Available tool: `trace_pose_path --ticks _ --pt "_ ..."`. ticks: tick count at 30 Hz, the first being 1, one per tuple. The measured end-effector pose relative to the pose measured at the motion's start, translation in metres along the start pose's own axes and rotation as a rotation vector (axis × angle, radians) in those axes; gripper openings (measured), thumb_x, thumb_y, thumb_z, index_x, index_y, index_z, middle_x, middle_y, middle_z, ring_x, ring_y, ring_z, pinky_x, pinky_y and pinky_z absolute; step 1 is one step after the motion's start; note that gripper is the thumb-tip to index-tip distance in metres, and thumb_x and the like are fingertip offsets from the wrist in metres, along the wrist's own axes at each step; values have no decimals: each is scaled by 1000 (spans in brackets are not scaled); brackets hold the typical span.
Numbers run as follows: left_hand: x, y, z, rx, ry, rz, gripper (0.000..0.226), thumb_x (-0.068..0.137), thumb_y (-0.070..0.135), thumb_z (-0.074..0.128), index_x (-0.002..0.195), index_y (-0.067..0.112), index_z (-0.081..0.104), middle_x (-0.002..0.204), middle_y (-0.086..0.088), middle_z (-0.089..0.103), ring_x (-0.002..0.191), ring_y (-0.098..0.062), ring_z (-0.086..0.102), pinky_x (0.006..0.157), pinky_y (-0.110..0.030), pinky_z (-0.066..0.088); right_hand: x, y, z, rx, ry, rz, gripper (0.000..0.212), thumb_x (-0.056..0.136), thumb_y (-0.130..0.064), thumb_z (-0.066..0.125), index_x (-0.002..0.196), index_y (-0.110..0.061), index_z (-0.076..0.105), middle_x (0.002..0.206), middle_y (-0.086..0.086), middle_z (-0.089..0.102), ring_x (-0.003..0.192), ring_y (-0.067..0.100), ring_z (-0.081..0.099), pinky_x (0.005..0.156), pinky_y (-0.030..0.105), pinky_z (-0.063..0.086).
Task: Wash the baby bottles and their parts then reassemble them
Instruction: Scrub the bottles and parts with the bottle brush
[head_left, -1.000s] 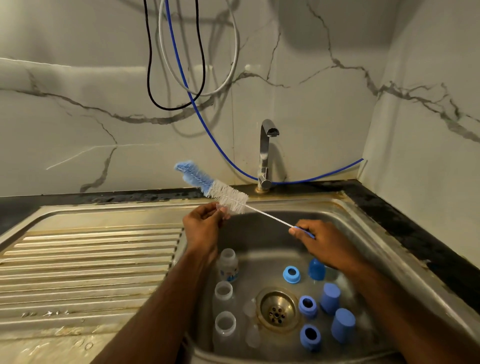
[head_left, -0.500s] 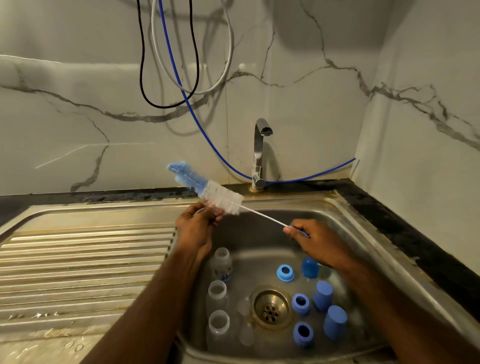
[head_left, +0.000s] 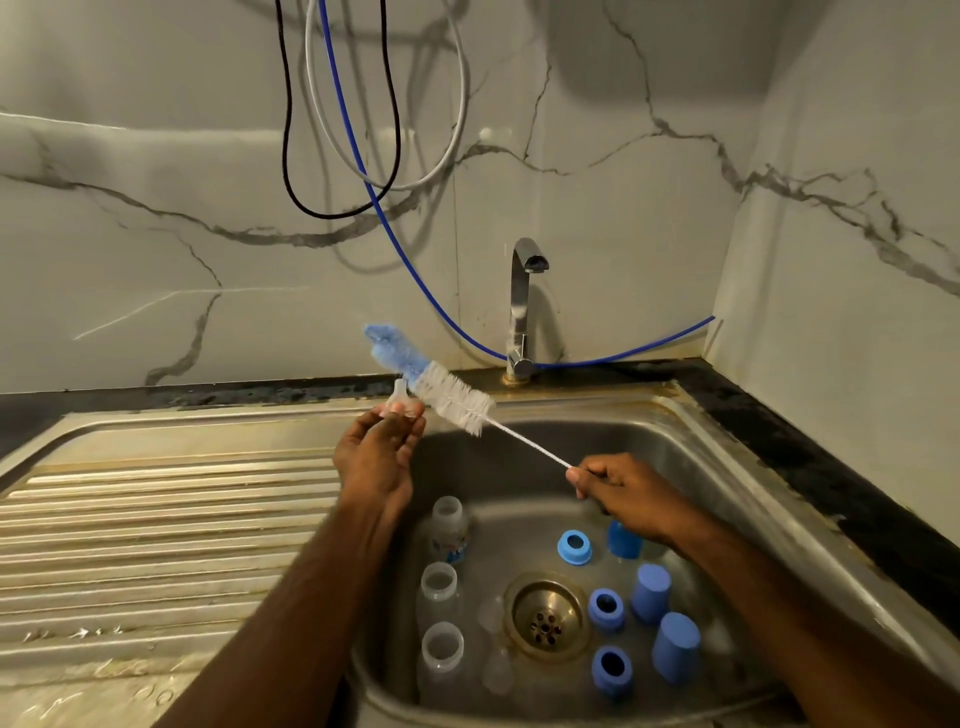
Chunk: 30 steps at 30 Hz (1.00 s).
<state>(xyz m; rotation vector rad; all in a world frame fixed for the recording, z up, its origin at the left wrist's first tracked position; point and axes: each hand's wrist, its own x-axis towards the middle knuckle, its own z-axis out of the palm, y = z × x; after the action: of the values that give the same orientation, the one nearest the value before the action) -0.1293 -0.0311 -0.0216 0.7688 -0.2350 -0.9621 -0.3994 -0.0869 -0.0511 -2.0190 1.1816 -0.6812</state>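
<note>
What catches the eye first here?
A long bottle brush with a blue tip, held over the sink: the right hand pinches its wire handle, the left hand holds a clear teat by the bristles. Below, clear bottles and blue caps ring the drain.

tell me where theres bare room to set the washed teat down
The ribbed draining board, left of the basin, lies bare from its back rim to the front edge. In the sink the bare floor is the back part, between the faucet side and the rings. Crowded: bottles left of the drain, blue caps and rings right.
</note>
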Motion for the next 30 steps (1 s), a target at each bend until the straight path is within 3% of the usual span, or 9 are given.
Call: trace_pose_path --ticks 3,9,12,15,17,20,25,30 --pt "-5 -7 1 108 -61 -4 16 93 0 63 109 4 65 104 -16 73 92 -23 75 86 -36 61 -1 -6 13 26 -29 -11 33 102 -38 54 77 -19 66 63 -1 54 62 13 49 64 31 44" --pt "-14 -29 11 354 -120 20 18 93 0 64 111 -1 65 103 -18 74 96 -30 73 91 -40 59 3 -17 28 30 148 -29 35 102 -40 52 75 -21 63 53 -10 52 50 0 46 58 25 41" --pt "-19 -37 18 317 -137 12 19 93 -1 64 112 -2 64 101 -20 74 92 -29 73 90 -40 59 5 -17 26 -13 187 -30 35 102 -42 51 76 -21 62 53 -10 51 49 -2 47 55 21 38" --pt "-12 -25 17 186 -54 -8 23 92 3 68 115 -1 65 102 -19 75 96 -27 74 90 -40 61 4 -9 12 -30 127 -5 35 102 -41 53 75 -21 63 50 -12 52 47 -2 45 57 22 38" --pt "-4 -15 7 170 -13 13 22 91 4 70 112 1 67 102 -17 75 94 -24 75 82 -34 62 2 -3 5 -37 41 21 34 101 -40 54 74 -21 64 49 -12 51 47 -1 43 58 24 39" --pt "-1 -11 -3 391 -50 100 16 89 6 70 105 8 70 96 -10 77 85 -18 76 69 -26 60 1 -4 9 -68 8 27 34 101 -41 54 75 -22 65 51 -11 52 50 -1 45 59 24 40" --pt "-7 -29 6 534 -165 131 11 91 3 69 102 5 69 90 -14 77 78 -18 75 69 -27 62 2 -16 29 -140 164 -21 33 101 -41 53 74 -25 63 59 -10 57 56 0 52 57 17 38" --pt "-7 -33 6 565 -207 109 14 91 3 68 105 3 68 86 -10 77 82 -21 75 74 -30 62 1 -19 28 -182 221 -33 33 102 -43 49 81 -22 64 69 -3 62 65 8 58 62 24 44"
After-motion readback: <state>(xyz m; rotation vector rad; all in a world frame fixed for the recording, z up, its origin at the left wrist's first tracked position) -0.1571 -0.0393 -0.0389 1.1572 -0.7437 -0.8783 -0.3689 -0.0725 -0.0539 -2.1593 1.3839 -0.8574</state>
